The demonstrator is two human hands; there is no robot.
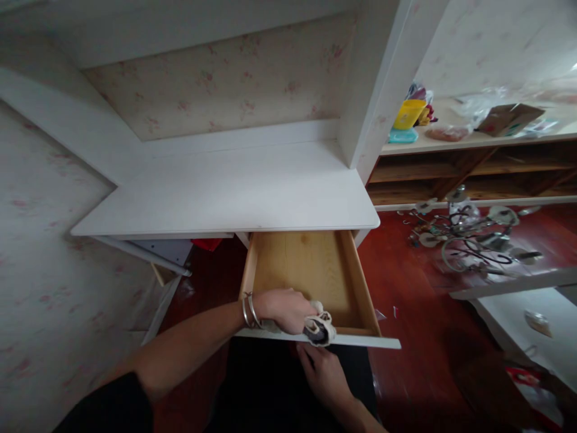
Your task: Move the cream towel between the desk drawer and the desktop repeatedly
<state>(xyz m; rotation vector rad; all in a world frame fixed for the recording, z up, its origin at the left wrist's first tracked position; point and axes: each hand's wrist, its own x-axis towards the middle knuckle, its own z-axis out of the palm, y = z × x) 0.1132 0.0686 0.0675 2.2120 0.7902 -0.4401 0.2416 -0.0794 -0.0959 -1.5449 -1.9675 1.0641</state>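
Note:
A wooden drawer (300,258) with a white front is pulled out from under a white desk (252,186). My left hand (288,310), with bangles at the wrist, reaches over the near left part of the drawer and is closed on a crumpled whitish and grey cloth (321,329), which lies over the top edge of the drawer front. Just below that edge, outside the drawer, is my right hand (327,373); its fingertips are near the front panel, and whatever they touch is hidden. The inside of the drawer shows bare wood.
A chandelier (478,234) with loose parts lies on the red floor at the right. Behind it stands a low shelf unit (496,162) bearing a yellow cup (409,114), plastic bags and a cardboard box (509,119). At the lower right is a white surface (532,319).

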